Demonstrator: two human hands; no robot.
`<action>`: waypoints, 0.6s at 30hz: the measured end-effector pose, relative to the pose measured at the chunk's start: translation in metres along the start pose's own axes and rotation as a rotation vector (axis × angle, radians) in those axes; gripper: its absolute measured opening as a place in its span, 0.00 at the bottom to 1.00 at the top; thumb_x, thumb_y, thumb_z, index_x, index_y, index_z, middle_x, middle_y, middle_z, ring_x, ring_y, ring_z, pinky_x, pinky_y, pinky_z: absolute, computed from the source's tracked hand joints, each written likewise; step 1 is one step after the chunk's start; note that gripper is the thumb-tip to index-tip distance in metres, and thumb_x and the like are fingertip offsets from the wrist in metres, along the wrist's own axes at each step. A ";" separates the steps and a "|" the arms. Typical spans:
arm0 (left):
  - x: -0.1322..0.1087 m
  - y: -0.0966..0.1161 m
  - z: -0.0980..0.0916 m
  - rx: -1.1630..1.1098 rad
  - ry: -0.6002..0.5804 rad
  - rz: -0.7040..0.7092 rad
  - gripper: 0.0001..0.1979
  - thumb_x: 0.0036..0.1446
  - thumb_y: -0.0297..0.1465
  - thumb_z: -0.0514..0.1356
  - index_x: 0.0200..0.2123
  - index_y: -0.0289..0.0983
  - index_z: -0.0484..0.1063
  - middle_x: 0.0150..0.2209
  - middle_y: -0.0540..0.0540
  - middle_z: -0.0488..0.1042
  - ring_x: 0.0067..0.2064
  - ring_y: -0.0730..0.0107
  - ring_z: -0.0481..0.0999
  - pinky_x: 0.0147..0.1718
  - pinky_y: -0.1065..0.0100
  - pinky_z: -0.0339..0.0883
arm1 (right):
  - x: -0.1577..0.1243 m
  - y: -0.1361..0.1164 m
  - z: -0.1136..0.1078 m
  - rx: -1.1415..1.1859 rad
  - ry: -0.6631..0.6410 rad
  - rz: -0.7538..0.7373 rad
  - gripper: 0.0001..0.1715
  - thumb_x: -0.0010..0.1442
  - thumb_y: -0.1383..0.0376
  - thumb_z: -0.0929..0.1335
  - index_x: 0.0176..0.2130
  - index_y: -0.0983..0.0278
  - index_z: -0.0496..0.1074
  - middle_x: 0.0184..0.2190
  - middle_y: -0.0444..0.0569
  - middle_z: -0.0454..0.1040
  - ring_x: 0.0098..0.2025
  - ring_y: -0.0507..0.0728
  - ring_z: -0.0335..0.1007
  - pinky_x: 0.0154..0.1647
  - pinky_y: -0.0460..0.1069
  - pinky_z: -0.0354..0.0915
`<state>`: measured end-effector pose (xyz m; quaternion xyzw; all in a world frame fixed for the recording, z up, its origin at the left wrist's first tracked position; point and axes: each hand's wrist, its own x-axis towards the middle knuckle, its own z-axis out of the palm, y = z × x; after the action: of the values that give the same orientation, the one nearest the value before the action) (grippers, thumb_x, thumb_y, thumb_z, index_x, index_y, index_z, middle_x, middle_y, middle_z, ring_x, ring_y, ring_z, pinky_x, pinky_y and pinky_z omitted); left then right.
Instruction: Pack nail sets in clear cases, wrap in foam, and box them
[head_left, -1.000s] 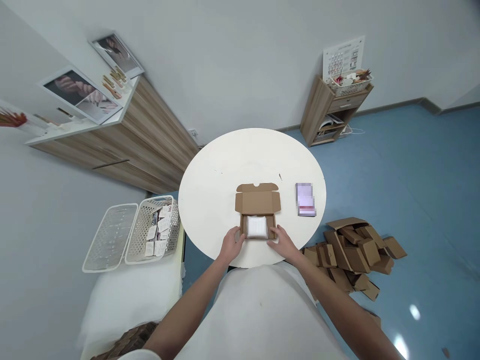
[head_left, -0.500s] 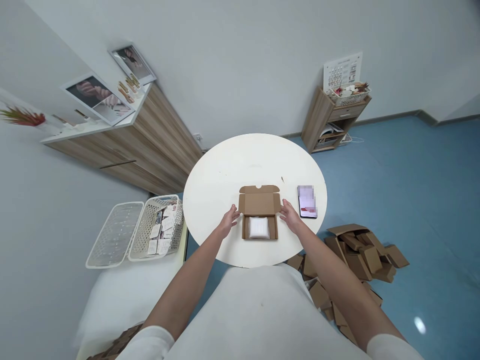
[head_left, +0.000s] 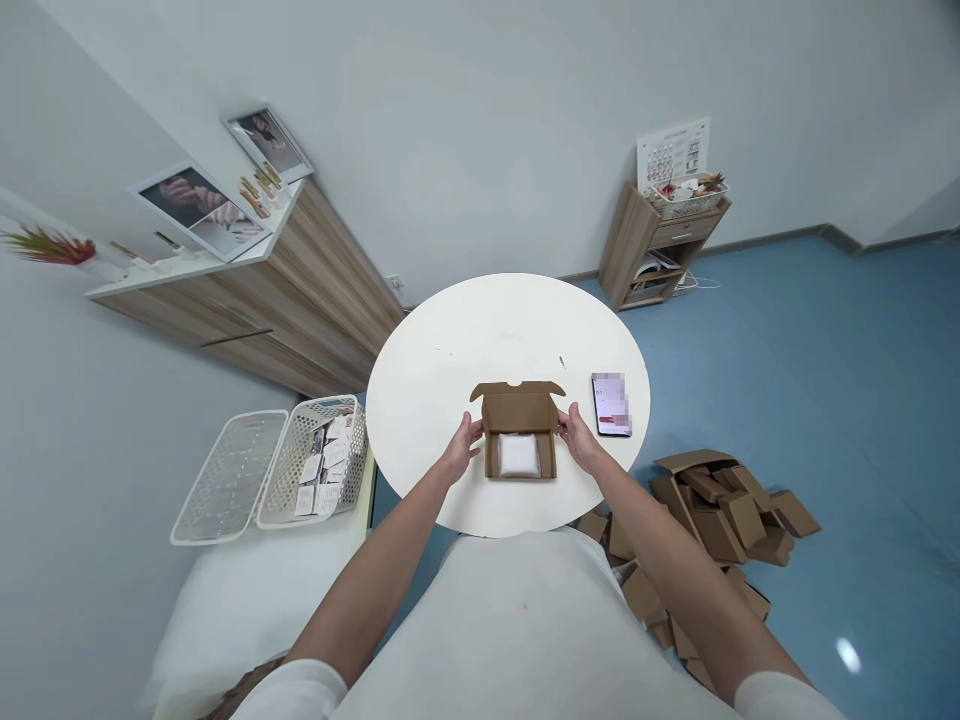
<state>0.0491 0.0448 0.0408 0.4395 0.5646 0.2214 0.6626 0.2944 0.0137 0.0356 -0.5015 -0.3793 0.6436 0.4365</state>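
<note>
On the round white table an open brown cardboard box faces me, its lid raised upright at the back and its front flap bent over at the top. Inside lies a white, soft-looking packet, with bare cardboard to its right. My left hand is at the left side of the lid, fingertips against the cardboard and thumb up. At the right side, my right hand has its fingers on the lid's edge, the tips partly hidden. Between them, the two hands hold the lid.
A phone with its screen lit lies right of the box. To the left stands an open white basket with cards and small packs. Several cardboard boxes are heaped on the floor at right. A wooden cabinet stands behind left.
The lid has swung up from leaning back to nearly upright, and its front flap now bends over. Both hands have closed in on its sides. The packet stays in the box.
</note>
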 end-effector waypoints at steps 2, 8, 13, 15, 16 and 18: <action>0.001 -0.003 -0.001 0.019 0.032 -0.035 0.35 0.52 0.56 0.34 0.50 0.44 0.65 0.55 0.46 0.62 0.55 0.60 0.60 0.46 0.60 0.59 | 0.000 0.003 -0.001 0.007 0.017 0.020 0.38 0.54 0.40 0.48 0.50 0.54 0.65 0.34 0.42 0.72 0.38 0.55 0.64 0.50 0.53 0.56; 0.000 -0.008 -0.003 -0.085 0.008 -0.058 0.37 0.50 0.58 0.34 0.51 0.44 0.63 0.46 0.44 0.68 0.47 0.63 0.66 0.40 0.64 0.61 | 0.001 0.016 -0.003 0.072 0.082 0.134 0.41 0.54 0.40 0.47 0.53 0.57 0.63 0.33 0.45 0.71 0.38 0.55 0.66 0.49 0.50 0.58; -0.005 -0.011 -0.007 -0.085 -0.024 -0.068 0.38 0.51 0.57 0.31 0.56 0.45 0.56 0.47 0.44 0.68 0.50 0.61 0.65 0.43 0.61 0.59 | -0.003 0.024 -0.009 0.108 0.060 0.168 0.43 0.53 0.39 0.46 0.51 0.58 0.66 0.37 0.47 0.72 0.44 0.57 0.66 0.52 0.52 0.55; -0.009 -0.012 -0.010 -0.030 -0.049 -0.070 0.37 0.52 0.56 0.29 0.56 0.45 0.56 0.50 0.44 0.67 0.52 0.60 0.63 0.44 0.60 0.58 | -0.006 0.027 -0.010 0.096 0.036 0.191 0.42 0.53 0.39 0.46 0.50 0.57 0.66 0.41 0.47 0.71 0.47 0.57 0.64 0.55 0.53 0.52; -0.011 -0.013 -0.011 0.005 -0.062 -0.064 0.36 0.53 0.55 0.29 0.55 0.45 0.57 0.51 0.44 0.66 0.53 0.60 0.62 0.45 0.59 0.57 | -0.008 0.028 -0.011 0.083 0.026 0.199 0.41 0.53 0.39 0.47 0.49 0.57 0.67 0.44 0.47 0.70 0.49 0.58 0.63 0.56 0.53 0.51; -0.015 -0.016 -0.011 0.090 -0.085 -0.042 0.33 0.54 0.54 0.33 0.55 0.45 0.58 0.52 0.44 0.65 0.54 0.59 0.61 0.46 0.58 0.57 | -0.012 0.029 -0.012 0.058 -0.006 0.201 0.39 0.54 0.39 0.49 0.48 0.57 0.68 0.47 0.47 0.69 0.51 0.58 0.60 0.56 0.53 0.50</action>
<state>0.0317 0.0285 0.0356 0.4659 0.5545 0.1628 0.6700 0.3024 -0.0065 0.0104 -0.5221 -0.3095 0.6963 0.3831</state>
